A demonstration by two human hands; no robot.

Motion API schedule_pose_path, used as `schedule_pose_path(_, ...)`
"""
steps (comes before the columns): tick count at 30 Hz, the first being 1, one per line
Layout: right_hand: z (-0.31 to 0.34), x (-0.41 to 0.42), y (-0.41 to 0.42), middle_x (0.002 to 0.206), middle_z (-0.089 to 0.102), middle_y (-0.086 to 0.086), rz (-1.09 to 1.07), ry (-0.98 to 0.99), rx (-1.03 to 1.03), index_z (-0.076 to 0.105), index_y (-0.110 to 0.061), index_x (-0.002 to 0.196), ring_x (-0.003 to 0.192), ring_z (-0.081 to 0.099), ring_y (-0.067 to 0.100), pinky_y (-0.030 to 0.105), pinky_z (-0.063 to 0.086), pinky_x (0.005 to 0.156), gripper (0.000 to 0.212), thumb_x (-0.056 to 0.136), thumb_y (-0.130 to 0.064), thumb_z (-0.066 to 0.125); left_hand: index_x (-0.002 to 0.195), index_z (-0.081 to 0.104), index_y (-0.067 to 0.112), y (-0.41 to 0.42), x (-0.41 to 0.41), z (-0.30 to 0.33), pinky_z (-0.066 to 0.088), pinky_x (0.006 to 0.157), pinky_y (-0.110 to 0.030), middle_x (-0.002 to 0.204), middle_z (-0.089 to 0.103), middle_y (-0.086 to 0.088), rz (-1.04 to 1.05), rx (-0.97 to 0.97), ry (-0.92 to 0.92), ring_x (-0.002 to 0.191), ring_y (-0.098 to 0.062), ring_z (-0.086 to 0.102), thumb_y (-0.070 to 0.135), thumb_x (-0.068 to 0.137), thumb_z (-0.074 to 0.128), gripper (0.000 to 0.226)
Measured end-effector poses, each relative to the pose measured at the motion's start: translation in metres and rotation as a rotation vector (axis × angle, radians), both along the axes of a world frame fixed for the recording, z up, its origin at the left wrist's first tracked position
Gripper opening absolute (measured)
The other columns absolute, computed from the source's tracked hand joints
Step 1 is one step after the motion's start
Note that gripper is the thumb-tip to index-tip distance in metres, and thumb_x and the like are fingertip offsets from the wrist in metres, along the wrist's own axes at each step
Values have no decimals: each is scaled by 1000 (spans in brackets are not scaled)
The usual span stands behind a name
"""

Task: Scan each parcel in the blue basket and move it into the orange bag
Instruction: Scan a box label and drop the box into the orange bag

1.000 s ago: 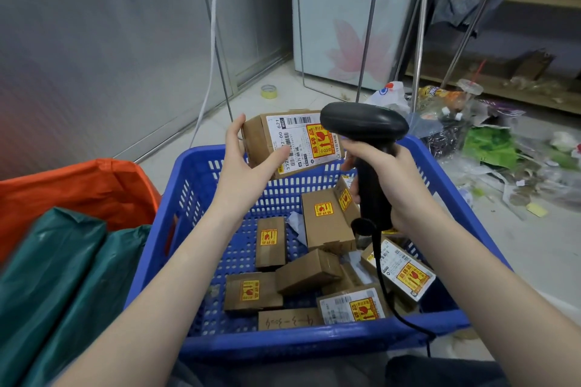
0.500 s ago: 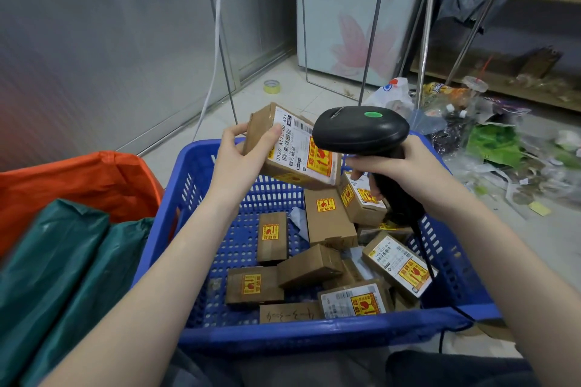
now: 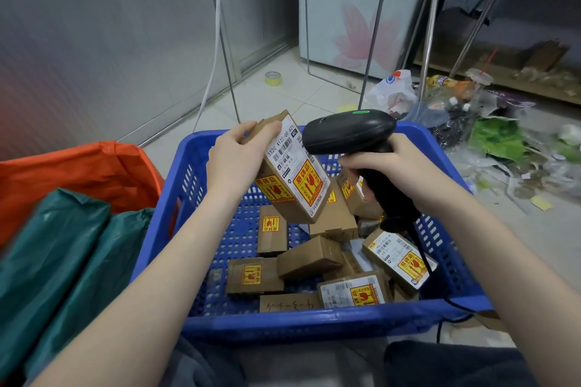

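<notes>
Over the blue basket point(image 3: 314, 323) the left hand point(image 3: 234, 163) grips a cardboard parcel point(image 3: 290, 173), tilted so its shipping label faces the barcode scanner point(image 3: 349, 132) clutched in the right hand point(image 3: 399, 166), green light on; label reads "332C A122-00 621", yellow fragile stickers; orange bag point(image 3: 81, 173) waits just left

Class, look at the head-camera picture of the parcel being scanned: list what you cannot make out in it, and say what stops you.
Head view only:
- Scanner window: faces away; beam not visible.
- Held parcel label: small print too small; far side hidden by left hand.
- Scanner trigger: covered by right hand.
- Orange bag inside: cut off at left edge, hidden by green bags.
- Blue basket: lower parcels buried beneath others.
</notes>
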State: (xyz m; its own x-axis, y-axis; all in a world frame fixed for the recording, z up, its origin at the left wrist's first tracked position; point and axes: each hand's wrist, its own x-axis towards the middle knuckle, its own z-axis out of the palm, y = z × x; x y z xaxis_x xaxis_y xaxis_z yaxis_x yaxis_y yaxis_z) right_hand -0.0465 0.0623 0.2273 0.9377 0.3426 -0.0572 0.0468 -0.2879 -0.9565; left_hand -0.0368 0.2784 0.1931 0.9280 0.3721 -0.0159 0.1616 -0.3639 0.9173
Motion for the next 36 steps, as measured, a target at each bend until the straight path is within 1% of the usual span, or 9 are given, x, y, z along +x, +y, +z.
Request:
schedule_pose_path(4, -2, 0, 3, 69, 61, 11, -10, 130, 73, 61, -5, 84, 49, 55, 19, 27, 47, 50, 16, 87, -21, 63, 127, 59, 34, -3, -1, 1, 49, 95, -43, 117, 66, 7, 41, 110, 0, 107, -13, 61, 76, 63, 48, 78)
schedule_pose_path(7, -3, -1, 4, 67, 61, 12, -16, 251, 117, 61, -6, 79, 47, 55, 18, 25, 48, 48, 19, 87, -23, 64, 121, 59, 31, -2, -2, 2, 51, 90, -41, 107, 68, 6, 42, 143, 19, 100, -15, 64, 76, 67, 45, 71)
schedule_pose_path(9, -4, -1, 5, 66, 60, 13, -18, 297, 124, 61, -5, 78, 46, 55, 19, 25, 48, 47, 21, 86, -24, 64, 113, 61, 29, -1, -1, 2, 49, 83, -34, 94, 68, 8, 48, 173, 33, 94, -14, 64, 72, 78, 48, 57)
schedule_pose_path(12, -5, -1, 7, 65, 59, 12, -11, 319, 112, 61, -5, 76, 47, 54, 19, 25, 46, 47, 23, 87, -25, 64, 102, 62, 29, 0, 1, 3, 37, 76, -30, 84, 63, 12, 57, 232, 67, 86, -13, 58, 64, 87, 46, 42)
schedule_pose_path(16, -8, -1, 9, 65, 58, 13, 4, 328, 100, 60, -6, 73, 47, 53, 20, 25, 46, 48, 25, 86, -26, 64, 74, 65, 23, 4, 2, 3, 38, 63, -28, 70, 63, 8, 22, 312, 110, 72, -11, 59, 65, 84, 47, 47)
schedule_pose_path(19, -8, -2, 11, 64, 59, 12, 7, 324, 88, 60, -6, 72, 48, 54, 20, 26, 45, 49, 26, 86, -27, 65, 55, 48, 23, 5, 1, 2, 33, 54, -26, 56, 53, 6, -3, 397, 141, 59, -12, 52, 60, 87, 47, 50)
schedule_pose_path(26, -4, -5, 10, 61, 58, 8, 20, 333, 37, 59, -6, 75, 46, 54, 17, 25, 46, 45, 24, 86, -27, 64, 56, 41, 20, 6, 2, 1, 34, 55, -25, 63, 54, 2, -49, 495, 186, 59, -14, 52, 57, 88, 42, 49)
schedule_pose_path(30, -3, -6, 10, 62, 59, 8, 11, 320, 0, 58, -6, 78, 47, 54, 16, 25, 47, 47, 23, 86, -27, 64, 56, 45, 21, 6, 4, -1, 38, 57, -25, 64, 61, -1, -49, 481, 192, 62, -16, 59, 62, 86, 44, 52)
schedule_pose_path(36, 1, -5, 8, 58, 58, 7, 22, 242, -75, 58, -5, 72, 45, 55, 15, 24, 46, 44, 24, 86, -23, 64, 55, 47, 20, 6, 6, -3, 39, 59, -27, 62, 62, 1, -34, 475, 182, 61, -16, 60, 64, 83, 46, 52)
